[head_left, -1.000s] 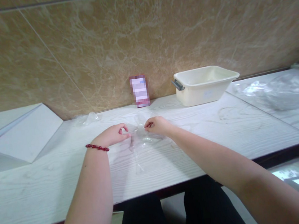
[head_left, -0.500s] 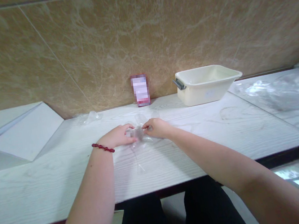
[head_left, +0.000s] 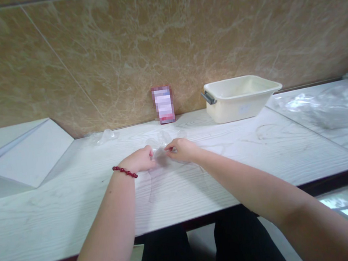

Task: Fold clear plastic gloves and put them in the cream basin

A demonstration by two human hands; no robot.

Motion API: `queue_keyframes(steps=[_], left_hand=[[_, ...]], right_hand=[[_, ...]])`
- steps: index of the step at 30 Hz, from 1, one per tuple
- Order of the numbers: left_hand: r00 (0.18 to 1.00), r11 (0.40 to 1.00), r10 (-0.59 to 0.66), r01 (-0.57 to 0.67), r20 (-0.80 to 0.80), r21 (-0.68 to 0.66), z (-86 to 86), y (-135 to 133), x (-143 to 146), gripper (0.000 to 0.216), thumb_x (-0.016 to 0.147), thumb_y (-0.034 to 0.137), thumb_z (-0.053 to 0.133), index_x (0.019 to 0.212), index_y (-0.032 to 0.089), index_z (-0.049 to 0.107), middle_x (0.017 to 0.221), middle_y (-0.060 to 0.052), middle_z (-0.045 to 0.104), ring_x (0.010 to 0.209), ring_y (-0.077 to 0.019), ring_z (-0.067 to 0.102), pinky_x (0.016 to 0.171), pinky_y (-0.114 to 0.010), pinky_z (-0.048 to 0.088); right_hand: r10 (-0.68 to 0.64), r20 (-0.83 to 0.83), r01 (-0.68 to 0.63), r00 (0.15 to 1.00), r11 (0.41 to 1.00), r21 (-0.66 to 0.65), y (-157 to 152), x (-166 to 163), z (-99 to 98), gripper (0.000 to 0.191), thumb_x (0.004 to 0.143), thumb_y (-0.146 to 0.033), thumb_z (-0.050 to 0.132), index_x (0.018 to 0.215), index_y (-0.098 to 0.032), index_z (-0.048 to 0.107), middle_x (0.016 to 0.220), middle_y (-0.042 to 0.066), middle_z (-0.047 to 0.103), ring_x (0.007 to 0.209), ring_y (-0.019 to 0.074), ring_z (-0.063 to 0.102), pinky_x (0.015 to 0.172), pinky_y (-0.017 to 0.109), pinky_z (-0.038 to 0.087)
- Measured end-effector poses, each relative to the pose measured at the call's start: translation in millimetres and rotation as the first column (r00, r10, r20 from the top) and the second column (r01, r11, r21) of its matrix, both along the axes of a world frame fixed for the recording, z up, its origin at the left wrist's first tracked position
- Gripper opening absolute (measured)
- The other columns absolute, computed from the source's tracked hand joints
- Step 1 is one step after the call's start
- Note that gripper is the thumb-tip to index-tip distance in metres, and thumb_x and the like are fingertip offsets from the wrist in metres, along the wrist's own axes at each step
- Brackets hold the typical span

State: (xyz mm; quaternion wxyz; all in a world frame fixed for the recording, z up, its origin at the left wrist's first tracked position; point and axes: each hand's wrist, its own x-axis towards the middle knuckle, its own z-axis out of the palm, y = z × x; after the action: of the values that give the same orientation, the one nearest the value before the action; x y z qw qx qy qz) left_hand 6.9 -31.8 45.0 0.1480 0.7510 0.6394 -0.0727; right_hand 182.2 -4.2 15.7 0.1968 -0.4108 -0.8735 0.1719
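A clear plastic bag (head_left: pixel 161 155) lies on the white wood-grain table (head_left: pixel 59 204), its top edge bunched between my two hands. My left hand (head_left: pixel 139 160), with a red bead bracelet on the wrist, pinches the bag's top from the left. From the right, my right hand (head_left: pixel 181 149) pinches the same bunched edge. The two hands are almost touching. The rest of the bag spreads thin and see-through toward me, its outline faint on the table.
A cream plastic tub (head_left: pixel 241 96) stands at the back right by the marble wall. A small pink-and-white pack (head_left: pixel 163 104) leans on the wall. Crumpled clear plastic (head_left: pixel 101 137) lies at back left, more clear plastic (head_left: pixel 329 105) at far right. A white folded board (head_left: pixel 21 155) sits left.
My hands have drawn together from well apart to nearly touching, gathering the bag's top edge between them. The bag's body has flattened onto the table.
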Motion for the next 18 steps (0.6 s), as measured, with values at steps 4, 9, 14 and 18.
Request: queue_keyframes(steps=[4,9,14,18], left_hand=[[0.997,0.999,0.04,-0.04,0.071,-0.008,5.8,2,-14,0.028,0.064,0.032,0.04,0.086,0.02,0.049,0.072,-0.001,0.058,0.061,-0.0147,0.052,0.052,-0.023,0.037],[0.992,0.998,0.025,-0.032,0.122,0.057,7.2,8,-28,0.035,0.07,0.038,0.035,0.096,0.021,0.053,0.077,-0.001,0.06,0.068,-0.0151,0.054,0.063,-0.024,0.039],[0.986,0.988,-0.117,0.104,0.116,0.114,-1.9,14,-29,0.043,0.071,0.046,0.039,0.105,0.026,0.054,0.106,-0.003,0.054,0.1,-0.019,0.046,0.084,-0.026,0.032],[0.997,0.994,-0.077,0.074,0.03,0.081,-9.6,16,-31,0.05,0.068,0.056,0.04,0.111,0.032,0.049,0.126,-0.001,0.038,0.116,-0.0237,0.03,0.094,-0.032,0.022]], right_hand=[[0.033,0.01,-0.033,0.999,0.999,0.036,3,0,-3.8,0.026,0.073,-0.03,0.046,0.091,-0.019,0.062,0.085,0.002,0.062,0.078,0.012,0.054,0.068,0.018,0.037],[0.068,0.045,-0.071,0.997,0.995,0.073,5,-2,-6.8,0.026,0.075,-0.027,0.043,0.091,-0.019,0.062,0.087,0.003,0.062,0.078,0.0118,0.054,0.067,0.019,0.036],[0.095,0.085,-0.103,0.992,0.991,0.091,6,-2,-5.1,0.025,0.077,-0.024,0.042,0.09,-0.019,0.062,0.086,0.004,0.061,0.076,0.0117,0.054,0.066,0.019,0.035],[0.101,0.093,-0.108,0.991,0.991,0.074,6,-1,-3.6,0.025,0.077,-0.024,0.042,0.088,-0.018,0.063,0.084,0.004,0.061,0.074,0.0116,0.053,0.065,0.019,0.034]])
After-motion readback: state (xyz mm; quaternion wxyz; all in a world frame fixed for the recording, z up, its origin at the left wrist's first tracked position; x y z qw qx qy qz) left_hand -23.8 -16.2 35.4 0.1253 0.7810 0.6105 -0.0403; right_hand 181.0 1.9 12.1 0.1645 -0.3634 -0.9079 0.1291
